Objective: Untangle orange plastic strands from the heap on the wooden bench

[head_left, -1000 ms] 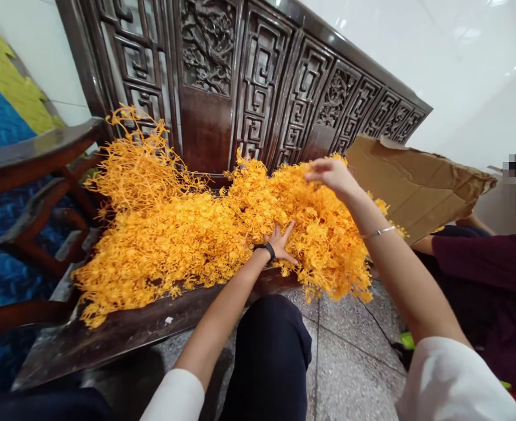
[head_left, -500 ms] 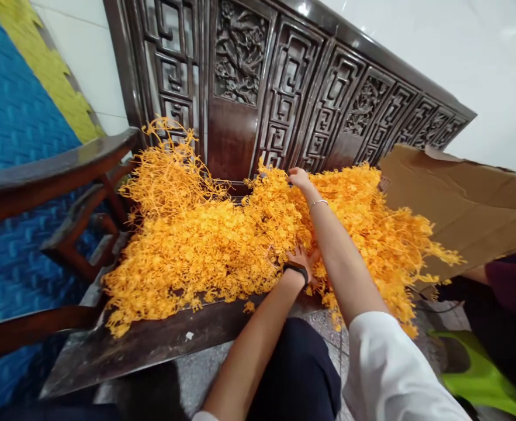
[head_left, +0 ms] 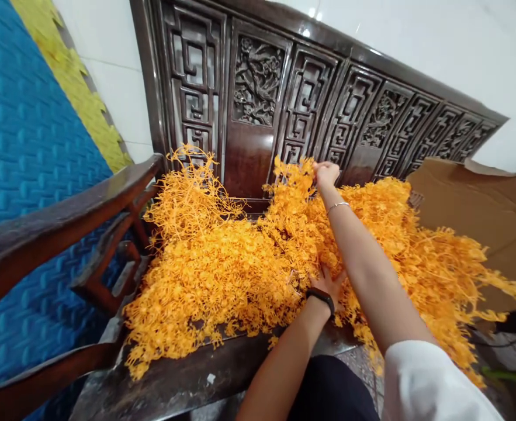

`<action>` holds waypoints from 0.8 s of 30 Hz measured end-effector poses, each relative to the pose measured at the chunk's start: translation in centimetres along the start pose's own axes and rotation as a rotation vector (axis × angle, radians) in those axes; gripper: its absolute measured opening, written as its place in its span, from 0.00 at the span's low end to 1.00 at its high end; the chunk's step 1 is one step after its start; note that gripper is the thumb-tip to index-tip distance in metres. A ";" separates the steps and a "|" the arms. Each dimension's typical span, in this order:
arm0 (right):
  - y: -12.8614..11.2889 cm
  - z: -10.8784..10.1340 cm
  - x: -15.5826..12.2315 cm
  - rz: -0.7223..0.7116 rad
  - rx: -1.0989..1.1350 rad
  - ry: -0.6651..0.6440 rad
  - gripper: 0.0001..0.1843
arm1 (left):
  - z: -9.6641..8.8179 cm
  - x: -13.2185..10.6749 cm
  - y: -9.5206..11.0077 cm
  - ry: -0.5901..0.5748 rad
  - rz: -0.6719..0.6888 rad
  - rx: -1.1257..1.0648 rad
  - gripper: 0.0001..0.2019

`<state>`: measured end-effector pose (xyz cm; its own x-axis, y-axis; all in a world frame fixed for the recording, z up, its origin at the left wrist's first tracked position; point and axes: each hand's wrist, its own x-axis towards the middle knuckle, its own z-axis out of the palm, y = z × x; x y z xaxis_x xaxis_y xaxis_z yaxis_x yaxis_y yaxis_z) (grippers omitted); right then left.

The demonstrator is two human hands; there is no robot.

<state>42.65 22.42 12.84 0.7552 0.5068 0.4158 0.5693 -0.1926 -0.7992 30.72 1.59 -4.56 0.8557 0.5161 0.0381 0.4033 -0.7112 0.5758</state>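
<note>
A big heap of orange plastic sprigs [head_left: 222, 275] covers the seat of a dark carved wooden bench [head_left: 258, 88]. My left hand [head_left: 328, 280], a black band on its wrist, lies flat on the heap near the seat's front edge, partly hidden by my right forearm. My right hand [head_left: 326, 173], with a thin bangle on the wrist, is closed around a clump of orange sprigs [head_left: 293, 181] and holds it up near the bench's backrest.
A wooden armrest [head_left: 65, 216] stands at the left, with a blue and yellow foam mat [head_left: 21, 146] beyond it. A brown cardboard sheet [head_left: 481, 204] lies at the right end of the bench. My dark-trousered knee [head_left: 332, 392] is below the seat edge.
My right hand has swung from the right side of the heap toward the backrest and closed on a clump of sprigs. The view has shifted left, and the person at the right is out of sight.
</note>
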 end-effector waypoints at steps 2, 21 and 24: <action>-2.4 -2.0 1.0 -0.035 0.077 0.080 0.13 | -0.1 0.1 -0.2 -0.045 -0.003 0.027 0.47; -4.2 -15.1 -2.3 -0.024 0.558 -0.022 0.06 | -16.0 -3.1 0.0 0.688 0.175 -0.033 0.24; -3.5 -16.2 -4.3 0.012 0.622 -0.121 0.06 | -16.5 -0.2 -0.3 0.719 0.207 -0.033 0.36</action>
<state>42.64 7.29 20.90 0.6974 0.6059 0.3827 0.2387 0.3072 -0.9212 25.07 9.57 8.76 0.4852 0.5663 0.6663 0.2375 -0.8187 0.5229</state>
